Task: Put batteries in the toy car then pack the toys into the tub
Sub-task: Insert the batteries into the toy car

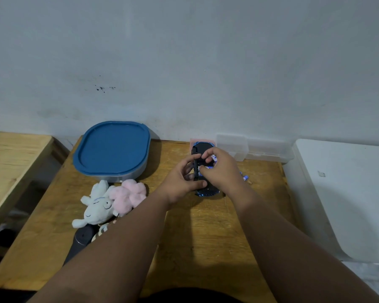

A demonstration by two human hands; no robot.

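Head view: we look down on a wooden table [206, 237] set against a pale wall.
Toy car: the toy car [202, 147] lies upside down on the far part of the table, black underside up and blue body edge showing, between the two hands.
Left hand: the left hand [179, 182] grips the car from its left side, fingers curled over the underside and thumb pressed near its closer end.
Right hand: the right hand [223, 169] pinches a battery [213, 158] between thumb and fingertips over the car's underside; we cannot tell whether it is seated.
Loose batteries: the loose batteries [245, 177] lie on the table just right of the right hand, partly hidden by it.
Tub: the tub [118, 178] stands left of the car, apart from it, with the blue lid [112, 149] on.
Plush toys: the white plush toy [96, 206] and pink plush toy [129, 195] touch each other just in front of the tub.
Clear box: the clear box [249, 149] sits against the wall, just right of the car's far end.
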